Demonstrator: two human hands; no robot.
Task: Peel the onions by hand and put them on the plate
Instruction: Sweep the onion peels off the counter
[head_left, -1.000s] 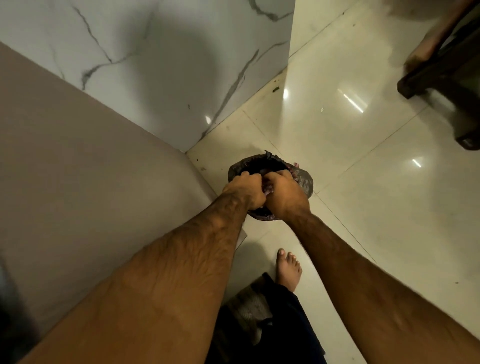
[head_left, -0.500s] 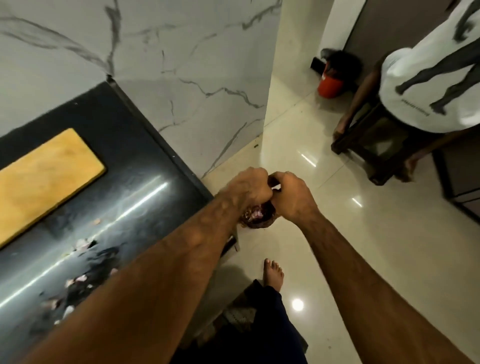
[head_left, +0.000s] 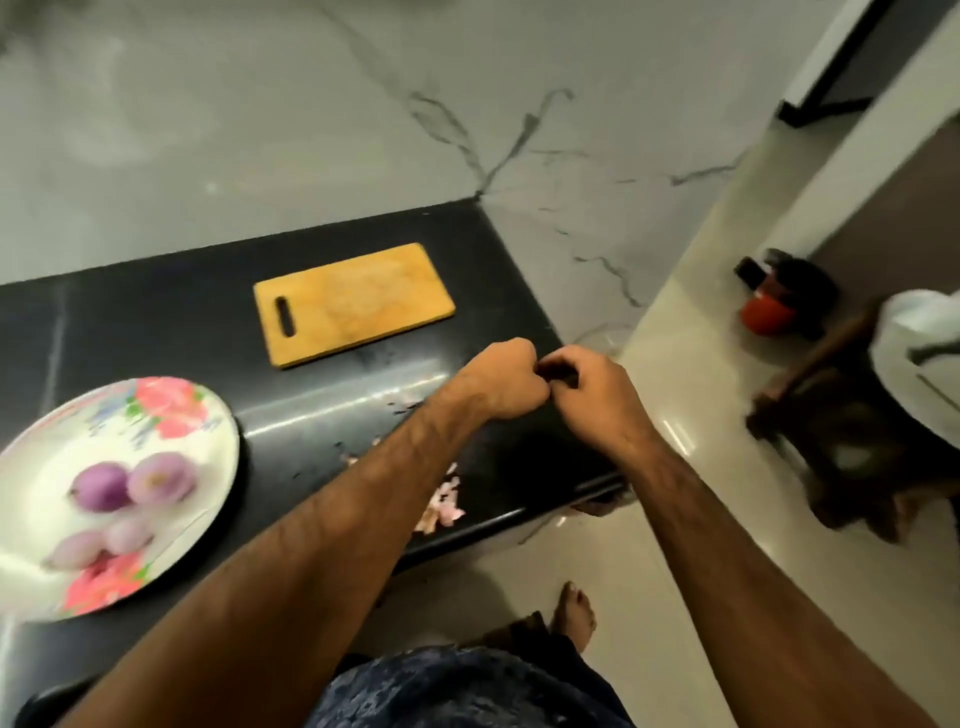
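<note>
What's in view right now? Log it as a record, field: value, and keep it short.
setting: black counter, marble wall behind
plate: floral, at the counter's left
onions: about four on the plate, look peeled, blurred
board: wooden, flat on the counter, beyond the hands
peels: scraps near the counter's front edge
left hand: curled, meets the right over the counter's right end
right hand: curled
dark item: small, pinched between both hands, too blurred to identify
</note>
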